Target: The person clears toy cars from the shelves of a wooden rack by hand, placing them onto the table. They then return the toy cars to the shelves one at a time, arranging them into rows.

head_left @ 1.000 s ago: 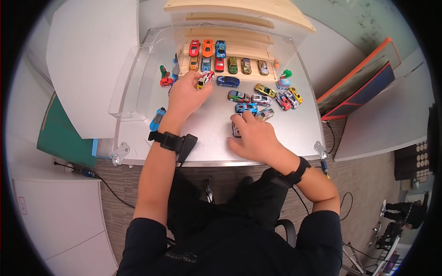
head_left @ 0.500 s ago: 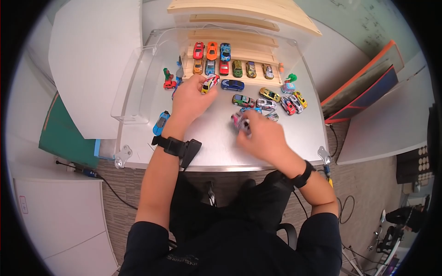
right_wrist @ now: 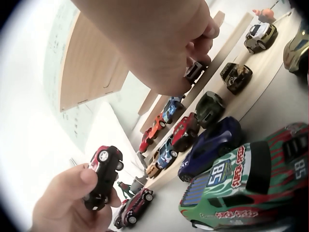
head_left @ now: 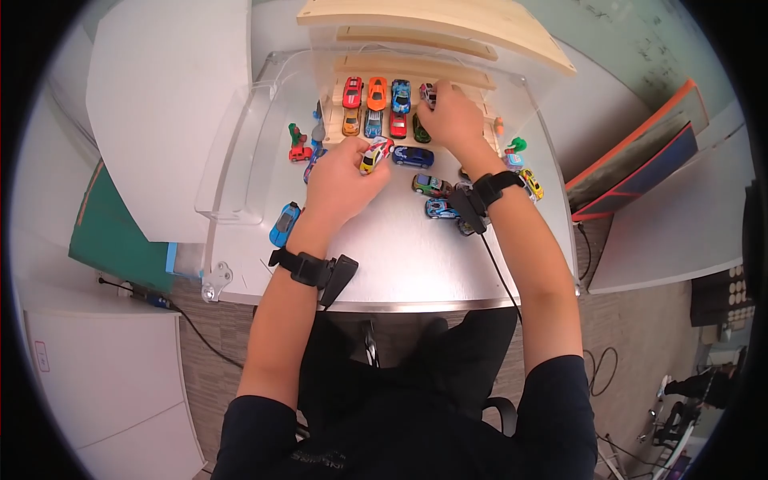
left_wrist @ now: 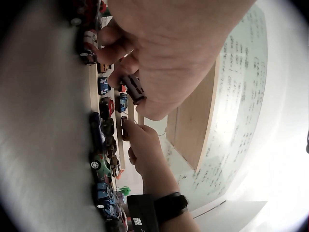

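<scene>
My left hand point(head_left: 344, 186) pinches a white, red and yellow toy car point(head_left: 374, 156) in front of the wooden tiered rack point(head_left: 330, 138). The dark underside of that toy car point(right_wrist: 104, 175) faces the right wrist camera. Over the rack's second step, my right hand point(head_left: 454, 122) holds a small toy car point(head_left: 428, 95) between thumb and fingers, just right of a blue toy car point(head_left: 401, 96). Fingers cover most of this held car. Left of the blue one stand an orange toy car point(head_left: 377, 94) and a red toy car point(head_left: 352, 92).
A dark blue toy car point(head_left: 413, 156) lies in front of the rack. Several more cars, including a green one point(head_left: 432, 186), are grouped under my right forearm. A light blue car point(head_left: 284, 224) lies left of my left wrist. A clear plastic bin point(head_left: 228, 210) stands at the left.
My right hand has picked up a toy car from the near table and carried it forward to the rack's second step. My left hand still holds its car in nearly the same place.
</scene>
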`<act>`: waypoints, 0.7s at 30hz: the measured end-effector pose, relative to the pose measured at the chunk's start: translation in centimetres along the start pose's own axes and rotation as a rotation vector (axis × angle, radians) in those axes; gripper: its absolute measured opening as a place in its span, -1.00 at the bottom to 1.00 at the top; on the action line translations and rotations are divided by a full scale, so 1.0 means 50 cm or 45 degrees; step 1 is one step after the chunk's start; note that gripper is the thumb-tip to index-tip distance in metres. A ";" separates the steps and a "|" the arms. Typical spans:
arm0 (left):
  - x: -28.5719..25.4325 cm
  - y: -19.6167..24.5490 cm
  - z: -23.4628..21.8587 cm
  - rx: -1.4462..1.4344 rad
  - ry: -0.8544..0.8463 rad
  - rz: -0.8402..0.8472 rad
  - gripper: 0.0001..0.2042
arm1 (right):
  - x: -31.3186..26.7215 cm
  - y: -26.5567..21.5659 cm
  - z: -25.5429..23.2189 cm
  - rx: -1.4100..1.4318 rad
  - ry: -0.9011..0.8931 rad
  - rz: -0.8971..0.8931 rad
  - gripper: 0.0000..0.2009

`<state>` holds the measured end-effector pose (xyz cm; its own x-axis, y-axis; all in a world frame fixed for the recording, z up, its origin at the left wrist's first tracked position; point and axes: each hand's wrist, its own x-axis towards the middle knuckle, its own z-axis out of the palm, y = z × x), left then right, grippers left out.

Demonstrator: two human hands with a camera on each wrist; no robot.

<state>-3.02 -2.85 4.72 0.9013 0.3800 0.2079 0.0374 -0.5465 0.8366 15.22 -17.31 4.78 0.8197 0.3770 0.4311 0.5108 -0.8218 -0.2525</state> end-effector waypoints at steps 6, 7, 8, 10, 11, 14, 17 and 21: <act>-0.002 0.001 0.000 -0.020 0.017 0.022 -0.67 | 0.000 -0.004 -0.007 0.022 -0.067 -0.019 -0.54; -0.002 0.001 0.000 -0.019 0.023 0.028 -0.67 | 0.001 -0.002 -0.007 0.022 -0.067 -0.020 -0.54; -0.002 0.000 0.001 -0.018 0.024 0.028 -0.67 | 0.002 0.001 -0.007 0.029 -0.080 -0.037 -0.51; -0.001 -0.002 0.002 -0.038 0.014 0.031 -0.67 | 0.001 -0.001 -0.014 0.036 -0.091 -0.053 -0.49; -0.001 -0.004 0.003 -0.037 0.015 0.032 -0.67 | 0.000 -0.003 -0.022 0.029 -0.108 -0.049 -0.47; 0.000 -0.005 0.003 -0.011 0.010 0.036 -0.66 | 0.000 -0.003 -0.028 0.002 -0.152 -0.072 -0.45; -0.001 -0.002 0.002 0.026 0.036 0.065 -0.66 | 0.002 -0.001 -0.035 -0.006 -0.220 -0.080 -0.42; 0.000 -0.004 0.002 0.011 -0.001 0.018 -0.66 | 0.003 0.003 -0.028 0.008 -0.219 -0.110 -0.45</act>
<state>-2.97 -2.83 4.52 0.9021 0.3717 0.2191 0.0288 -0.5584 0.8291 15.07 -17.98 6.04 0.8047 0.5141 0.2969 0.5824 -0.7807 -0.2267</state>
